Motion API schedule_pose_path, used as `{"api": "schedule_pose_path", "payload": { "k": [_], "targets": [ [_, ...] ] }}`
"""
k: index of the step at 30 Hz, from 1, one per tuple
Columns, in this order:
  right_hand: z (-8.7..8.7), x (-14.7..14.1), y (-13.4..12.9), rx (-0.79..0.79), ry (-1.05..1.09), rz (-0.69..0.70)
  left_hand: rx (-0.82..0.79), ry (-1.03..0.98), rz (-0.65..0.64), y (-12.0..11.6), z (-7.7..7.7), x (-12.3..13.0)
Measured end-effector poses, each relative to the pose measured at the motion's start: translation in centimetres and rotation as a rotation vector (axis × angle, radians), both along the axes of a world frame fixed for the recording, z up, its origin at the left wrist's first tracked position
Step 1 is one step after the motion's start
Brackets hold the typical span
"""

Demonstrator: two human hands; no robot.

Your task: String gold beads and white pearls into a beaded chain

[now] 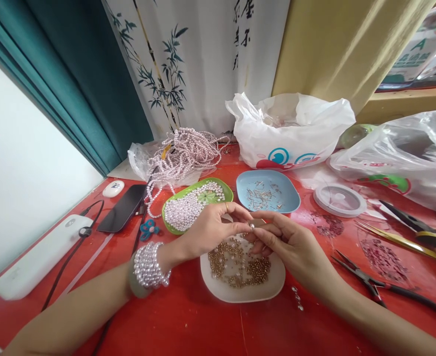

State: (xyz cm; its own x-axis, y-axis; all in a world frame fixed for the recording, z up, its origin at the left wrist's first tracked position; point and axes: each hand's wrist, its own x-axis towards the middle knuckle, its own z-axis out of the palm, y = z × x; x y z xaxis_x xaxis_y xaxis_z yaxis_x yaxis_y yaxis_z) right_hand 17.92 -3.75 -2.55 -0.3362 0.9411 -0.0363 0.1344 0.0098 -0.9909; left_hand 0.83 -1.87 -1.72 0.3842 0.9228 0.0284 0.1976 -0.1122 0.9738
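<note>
My left hand [218, 225] and my right hand [286, 237] meet fingertip to fingertip, both closed in a pinch. Between them shows a small pearl bead [252, 226]; any pin or wire through it is too small to make out. Below the fingers lies a white tray [242, 295] of gold beads [259, 269]. Behind my left hand, a green tray [228, 192] holds loose white pearl beads [183, 210]. A blue tray [292, 195] just beyond my hands contains small metal pins [260, 197]. Several strands of pearls [151, 264] circle my left wrist.
Pink pearl strands [188, 153] are heaped behind. On the left are a phone [122, 208] and white power bank [40, 257] with cable. At right lie pliers [362, 274], tweezers [396, 240] and a clear lid [339, 199]. Plastic bags [292, 133] line the back.
</note>
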Motion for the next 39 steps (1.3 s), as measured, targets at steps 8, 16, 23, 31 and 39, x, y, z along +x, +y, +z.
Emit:
{"api": "schedule_pose_path", "payload": {
  "k": [8, 16, 23, 31, 39],
  "targets": [
    [-0.1, 0.0, 0.2, -0.007, 0.071, -0.021, 0.036, 0.238, -0.116, 0.5, 1.7, -1.3],
    [-0.3, 0.2, 0.1, -0.055, 0.109, 0.006, 0.425, 0.57, -0.324, -0.4, 0.4, -0.6],
    [-0.2, -0.1, 0.0, -0.06, 0.145, -0.025, 0.618, 0.587, -0.303, -0.8, -0.7, 0.0],
    [0.0, -0.1, -0.3, -0.052, 0.166, -0.035, 0.587, 0.657, -0.319, -0.9, -0.9, 0.1],
    [-0.1, 0.1, -0.5, 0.028, 0.167, -0.098, 0.257, 0.445, -0.182, -0.7, -0.1, 0.3]
  ]
}}
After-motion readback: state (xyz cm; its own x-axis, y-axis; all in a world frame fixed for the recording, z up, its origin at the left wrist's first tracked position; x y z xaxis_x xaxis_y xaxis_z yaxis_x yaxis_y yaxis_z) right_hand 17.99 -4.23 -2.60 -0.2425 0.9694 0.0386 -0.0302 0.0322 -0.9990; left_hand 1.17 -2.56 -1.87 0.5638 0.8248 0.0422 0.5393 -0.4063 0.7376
